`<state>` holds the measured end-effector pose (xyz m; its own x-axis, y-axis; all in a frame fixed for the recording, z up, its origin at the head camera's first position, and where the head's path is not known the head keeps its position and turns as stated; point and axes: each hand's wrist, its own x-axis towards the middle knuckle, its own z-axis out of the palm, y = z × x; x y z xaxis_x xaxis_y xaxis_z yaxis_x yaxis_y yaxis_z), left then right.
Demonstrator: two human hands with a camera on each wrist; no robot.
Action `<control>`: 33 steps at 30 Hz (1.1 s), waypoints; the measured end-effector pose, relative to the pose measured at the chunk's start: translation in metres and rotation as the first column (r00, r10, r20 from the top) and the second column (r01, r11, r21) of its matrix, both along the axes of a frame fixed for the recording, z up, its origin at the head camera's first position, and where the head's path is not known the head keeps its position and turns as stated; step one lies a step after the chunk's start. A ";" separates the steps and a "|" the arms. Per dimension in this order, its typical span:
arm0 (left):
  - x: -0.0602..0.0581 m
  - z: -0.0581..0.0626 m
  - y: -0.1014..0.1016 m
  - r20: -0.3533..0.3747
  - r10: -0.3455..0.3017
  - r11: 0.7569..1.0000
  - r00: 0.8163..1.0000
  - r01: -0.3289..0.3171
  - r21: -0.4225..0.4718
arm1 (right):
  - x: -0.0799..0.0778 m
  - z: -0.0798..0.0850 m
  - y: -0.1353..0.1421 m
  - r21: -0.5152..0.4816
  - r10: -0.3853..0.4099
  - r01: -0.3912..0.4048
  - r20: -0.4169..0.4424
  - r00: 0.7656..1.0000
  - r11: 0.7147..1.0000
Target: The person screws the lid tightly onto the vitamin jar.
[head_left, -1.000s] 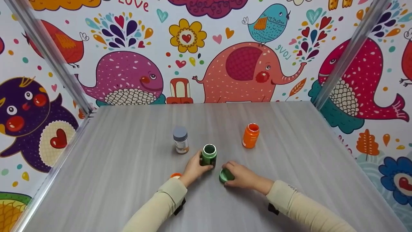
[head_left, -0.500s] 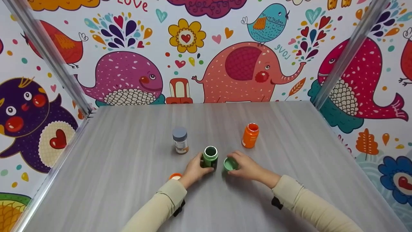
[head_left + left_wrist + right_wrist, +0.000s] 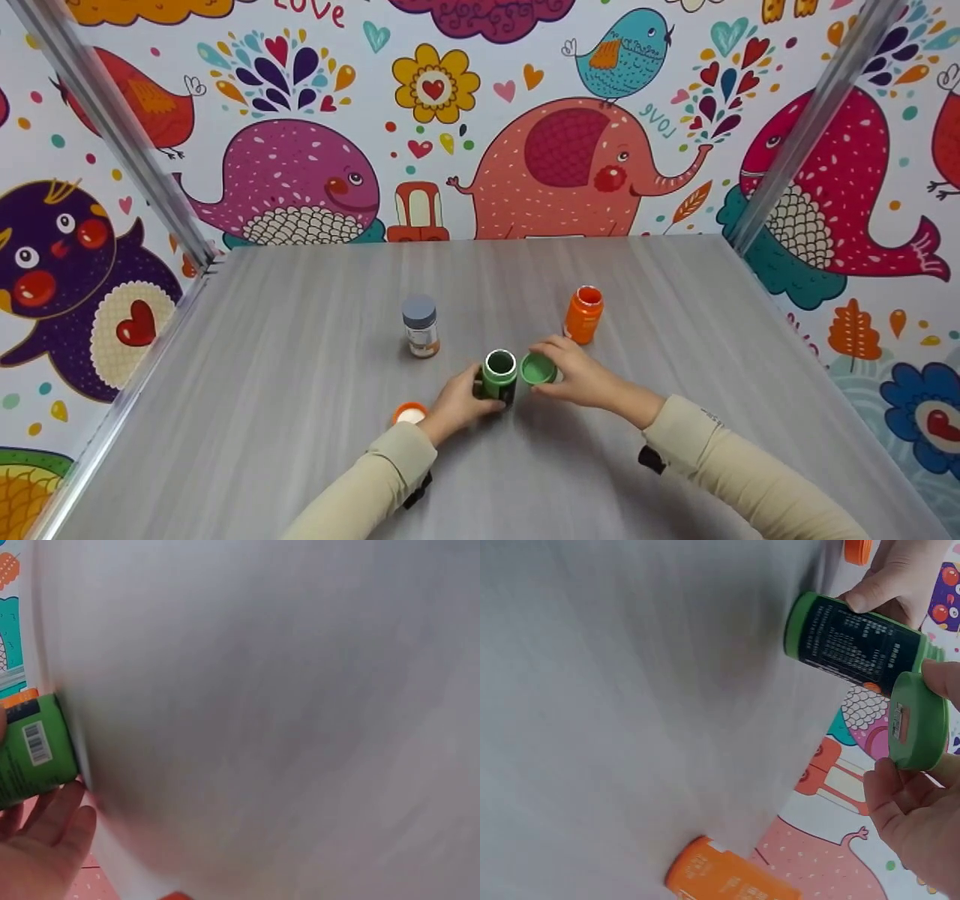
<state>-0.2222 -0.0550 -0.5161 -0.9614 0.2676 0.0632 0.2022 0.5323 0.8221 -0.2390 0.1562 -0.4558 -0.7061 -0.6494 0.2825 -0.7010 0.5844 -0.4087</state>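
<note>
A green bottle (image 3: 499,379) with a dark label and an uncovered mouth is held upright by my left hand (image 3: 459,405), thumb and fingers around its side. In the right wrist view the bottle (image 3: 859,641) shows its printed label. My right hand (image 3: 585,381) pinches a green cap (image 3: 538,368) by its rim, the hollow inside visible from above. The cap (image 3: 917,722) is close beside the bottle's mouth; from the head view a narrow gap separates them. In the left wrist view the bottle (image 3: 37,750) shows a barcode near its base.
Behind my right hand stands an uncapped orange bottle (image 3: 583,315). A clear bottle with a grey lid (image 3: 421,327) is at the back left. An orange cap (image 3: 409,413), pale inside, lies beside my left wrist on the grey table (image 3: 300,360). Patterned walls surround the table.
The right hand has lifted the green cap up and away from me, toward the bottle's mouth. My left hand has shifted the green bottle slightly right and nearer to me.
</note>
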 end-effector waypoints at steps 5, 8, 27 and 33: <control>0.001 -0.001 0.001 -0.026 -0.011 1.000 1.000 0.011 -0.003 | 0.000 0.008 -0.002 0.023 0.024 -0.023 -0.033 0.999 0.999; 0.001 -0.001 0.001 -0.029 -0.020 1.000 0.999 0.020 0.000 | 0.000 0.011 -0.004 0.042 0.023 -0.021 -0.037 0.999 0.999; 0.000 -0.001 -0.001 0.033 -0.048 0.999 0.998 0.047 0.011 | -0.009 0.028 -0.027 0.085 0.138 -0.142 0.049 0.989 0.986; 0.001 -0.001 -0.002 0.023 -0.056 0.998 0.998 0.056 0.012 | -0.016 0.035 -0.037 0.166 0.223 -0.222 0.013 0.975 0.961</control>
<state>-0.2208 -0.0568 -0.5171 -0.9463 0.3202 0.0447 0.2123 0.5110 0.8330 -0.2548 0.1196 -0.4212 -0.5372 -0.8278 0.1618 -0.8231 0.4726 -0.3149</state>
